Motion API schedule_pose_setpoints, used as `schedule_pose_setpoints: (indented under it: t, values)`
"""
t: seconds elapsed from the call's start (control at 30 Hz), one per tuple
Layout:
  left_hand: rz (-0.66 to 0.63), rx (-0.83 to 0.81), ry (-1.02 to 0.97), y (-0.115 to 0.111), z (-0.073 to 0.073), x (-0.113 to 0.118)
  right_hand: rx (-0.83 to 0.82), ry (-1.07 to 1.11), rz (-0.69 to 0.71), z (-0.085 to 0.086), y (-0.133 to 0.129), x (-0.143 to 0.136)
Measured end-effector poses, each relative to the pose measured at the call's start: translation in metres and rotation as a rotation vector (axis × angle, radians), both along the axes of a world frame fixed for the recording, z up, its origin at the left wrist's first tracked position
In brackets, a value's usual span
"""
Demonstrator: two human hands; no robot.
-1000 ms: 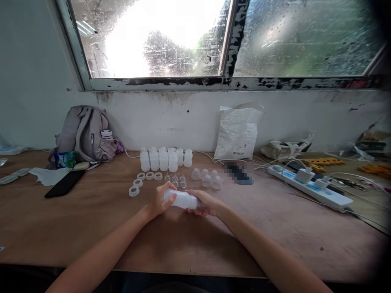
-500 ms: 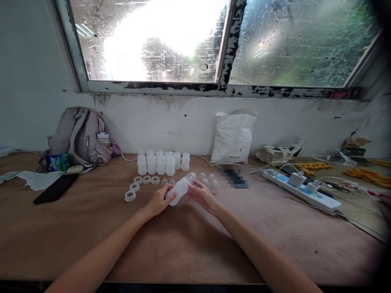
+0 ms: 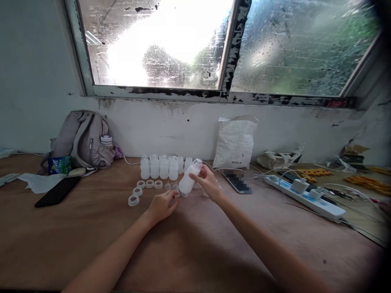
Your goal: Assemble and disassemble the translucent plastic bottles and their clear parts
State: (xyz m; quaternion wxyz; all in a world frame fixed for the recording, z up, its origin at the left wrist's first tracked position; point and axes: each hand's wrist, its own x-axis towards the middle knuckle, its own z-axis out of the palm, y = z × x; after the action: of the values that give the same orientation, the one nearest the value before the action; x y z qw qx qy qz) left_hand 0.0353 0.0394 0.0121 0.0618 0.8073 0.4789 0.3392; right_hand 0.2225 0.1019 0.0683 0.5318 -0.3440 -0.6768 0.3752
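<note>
My right hand [image 3: 209,182] holds a frosted white baby bottle [image 3: 187,181], tilted, with a clear cap on its top. The bottle is held around its upper part, above the table. Close to the table, my left hand [image 3: 159,206] is apart from the bottle, thumb and forefinger spread, with nothing visible in it. Just beyond its fingers are clear bottle nipples [image 3: 168,185]. White collar rings [image 3: 133,200] lie to the left. Behind them stands a group of similar bottles [image 3: 164,168]. Clear caps [image 3: 205,193] are partly hidden behind my right hand.
A white plastic mailer bag [image 3: 235,142] leans on the wall. Right of it are a phone [image 3: 239,182] and a power strip [image 3: 305,199] with cables. At left are a grey backpack [image 3: 82,138], a black phone [image 3: 58,192] and a tissue [image 3: 41,183].
My left hand has let go of the bottle and moved down and left of it. The right hand has lifted the bottle slightly and turned it more upright, taking hold near its top.
</note>
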Motion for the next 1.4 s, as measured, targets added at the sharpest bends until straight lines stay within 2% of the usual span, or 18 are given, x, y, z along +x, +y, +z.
schedule_pose_setpoints:
  t: [0.07,0.13,0.27,0.43,0.57,0.67,0.77,0.87,0.97,1.1,1.2,1.27,1.33,1.4]
  values:
    - [0.051,0.015,0.017,0.004,-0.002,-0.004,0.058,0.011,-0.11,0.01,0.024,-0.003]
    - [0.08,0.019,0.037,0.007,-0.004,-0.006,0.068,-0.085,-0.227,0.013,0.049,-0.009]
    - [0.087,0.046,0.054,0.011,-0.005,-0.009,-0.022,-0.336,-0.335,-0.002,0.084,-0.025]
    - [0.086,0.093,0.076,0.012,-0.004,-0.011,-0.048,-0.374,-0.35,-0.027,0.098,-0.037]
    - [0.066,0.086,0.089,0.012,-0.006,-0.009,-0.02,-0.382,-0.361,-0.033,0.101,-0.038]
    - [0.05,0.077,0.096,0.013,-0.007,-0.008,0.094,-0.379,-0.385,-0.035,0.087,-0.037]
    - [0.041,0.072,0.074,0.014,-0.009,-0.009,0.343,-0.408,-0.351,-0.039,0.048,-0.029]
    - [0.036,0.062,0.064,0.014,-0.011,-0.009,0.499,-0.566,-0.1,-0.052,-0.002,-0.016]
    - [0.026,0.065,0.096,0.013,-0.012,-0.005,0.494,-0.718,0.042,-0.071,-0.034,-0.004]
    - [0.031,0.084,0.158,0.004,-0.009,0.001,0.438,-0.789,0.008,-0.088,-0.036,0.0]
    - [0.029,0.105,0.216,-0.008,-0.004,-0.005,0.456,-0.809,0.004,-0.089,-0.031,-0.001]
    - [0.048,0.123,0.277,-0.017,0.0,-0.018,0.463,-0.827,0.004,-0.088,-0.03,-0.002]
    - [0.137,0.138,0.342,-0.025,0.004,-0.039,0.468,-0.844,0.004,-0.086,-0.031,-0.002]
    - [0.352,0.112,0.363,-0.031,0.007,-0.065,0.472,-0.855,0.003,-0.086,-0.032,-0.001]
